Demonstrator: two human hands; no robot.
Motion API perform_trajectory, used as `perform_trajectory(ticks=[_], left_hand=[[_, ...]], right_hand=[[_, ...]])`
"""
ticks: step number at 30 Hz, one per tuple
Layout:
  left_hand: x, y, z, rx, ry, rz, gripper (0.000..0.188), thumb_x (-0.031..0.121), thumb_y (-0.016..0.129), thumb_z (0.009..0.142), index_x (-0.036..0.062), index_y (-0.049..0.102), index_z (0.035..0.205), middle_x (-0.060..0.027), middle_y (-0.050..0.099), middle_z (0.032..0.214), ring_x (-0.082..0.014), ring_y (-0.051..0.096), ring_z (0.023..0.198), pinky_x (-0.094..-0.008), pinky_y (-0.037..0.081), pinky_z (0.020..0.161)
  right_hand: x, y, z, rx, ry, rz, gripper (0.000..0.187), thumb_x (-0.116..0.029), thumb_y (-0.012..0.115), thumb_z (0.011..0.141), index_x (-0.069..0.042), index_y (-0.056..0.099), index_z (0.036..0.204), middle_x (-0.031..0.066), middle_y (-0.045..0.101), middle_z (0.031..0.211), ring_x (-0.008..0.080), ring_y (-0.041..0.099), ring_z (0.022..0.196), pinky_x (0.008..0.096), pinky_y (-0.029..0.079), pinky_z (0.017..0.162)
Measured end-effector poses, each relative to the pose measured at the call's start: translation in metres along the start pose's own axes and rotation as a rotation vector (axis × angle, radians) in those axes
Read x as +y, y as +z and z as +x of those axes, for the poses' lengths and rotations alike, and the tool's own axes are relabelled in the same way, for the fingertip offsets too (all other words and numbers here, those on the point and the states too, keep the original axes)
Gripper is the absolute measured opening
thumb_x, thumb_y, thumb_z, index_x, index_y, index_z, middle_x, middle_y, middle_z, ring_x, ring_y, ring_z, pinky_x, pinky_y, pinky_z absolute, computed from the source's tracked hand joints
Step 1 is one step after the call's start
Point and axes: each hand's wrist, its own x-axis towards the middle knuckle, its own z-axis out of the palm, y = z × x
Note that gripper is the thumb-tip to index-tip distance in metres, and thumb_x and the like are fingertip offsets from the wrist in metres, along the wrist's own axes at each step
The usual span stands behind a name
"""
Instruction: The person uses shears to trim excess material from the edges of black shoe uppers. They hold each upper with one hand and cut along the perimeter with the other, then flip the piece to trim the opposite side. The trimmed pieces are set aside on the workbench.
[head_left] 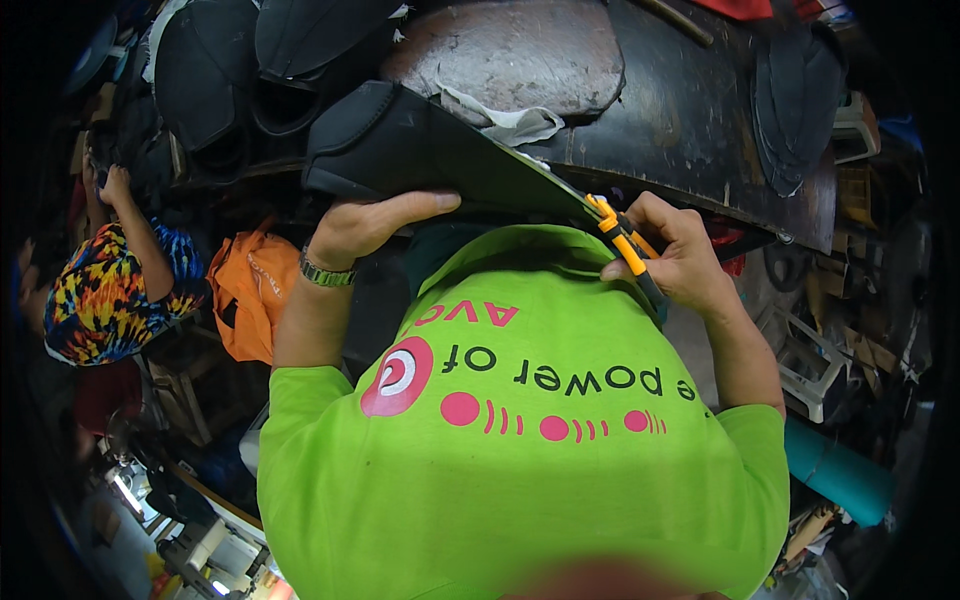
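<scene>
A black stitched piece (400, 150), which looks like a shoe upper, is held up in front of my green shirt. My left hand (385, 220) grips its lower left edge, with the thumb lying along the near side and the other fingers hidden beneath. My right hand (685, 250) is closed on a tool with yellow-and-black handles (627, 245), which looks like snips. The tool's head meets the right end of the piece's long edge, and its blades cannot be made out. A few white fibres cling along that edge.
A worn slab (510, 55) lies on the dark table (690, 120), with a white scrap (520, 122) by it. More black stitched pieces (205, 75) are at the upper left; a stack of black pieces (793, 105) is at the right. A co-worker (120, 290) sits left, beside an orange bag (255, 290).
</scene>
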Motion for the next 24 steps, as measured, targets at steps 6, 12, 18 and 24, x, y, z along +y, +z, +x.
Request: perform_trajectory(ticks=[6,12,18,24], left_hand=[[0.003,0.007,0.0,-0.052,0.038,0.062,0.021,-0.009,0.07,0.081,-0.0047,0.069,0.102,-0.0086,0.072,0.096,-0.0164,0.069,0.083,-0.0281,0.056,0.077],[0.002,0.01,0.0,-0.014,-0.024,-0.019,0.021,-0.009,0.07,0.082,-0.0044,0.069,0.102,-0.0089,0.072,0.093,-0.0164,0.069,0.082,-0.0269,0.057,0.074],[-0.001,0.011,0.005,-0.068,0.075,0.08,0.018,-0.004,0.072,0.085,-0.0026,0.069,0.103,-0.0074,0.071,0.095,-0.0148,0.068,0.08,-0.0259,0.056,0.073],[-0.002,0.027,0.013,-0.091,-0.006,0.126,0.019,0.004,0.072,0.088,-0.0026,0.069,0.106,-0.0058,0.071,0.1,-0.0132,0.066,0.087,-0.0276,0.055,0.079]], right_hand=[[-0.005,0.002,0.002,-0.01,-0.006,-0.028,0.051,-0.032,0.093,0.068,-0.007,0.051,0.084,-0.0016,0.045,0.064,0.0073,0.038,0.058,0.0257,0.03,0.053],[-0.001,0.002,0.0,-0.027,0.006,-0.021,0.051,-0.033,0.093,0.068,-0.008,0.051,0.084,-0.0012,0.045,0.063,0.007,0.039,0.058,0.0257,0.03,0.053],[0.003,0.002,0.004,0.023,0.115,0.005,0.048,-0.03,0.092,0.07,-0.006,0.053,0.085,-0.0002,0.047,0.066,0.0069,0.041,0.06,0.0245,0.033,0.054],[-0.012,-0.009,0.013,0.379,-0.223,-0.617,0.051,-0.034,0.089,0.065,-0.006,0.058,0.095,0.0068,0.063,0.076,0.0215,0.055,0.063,0.0335,0.038,0.064]])
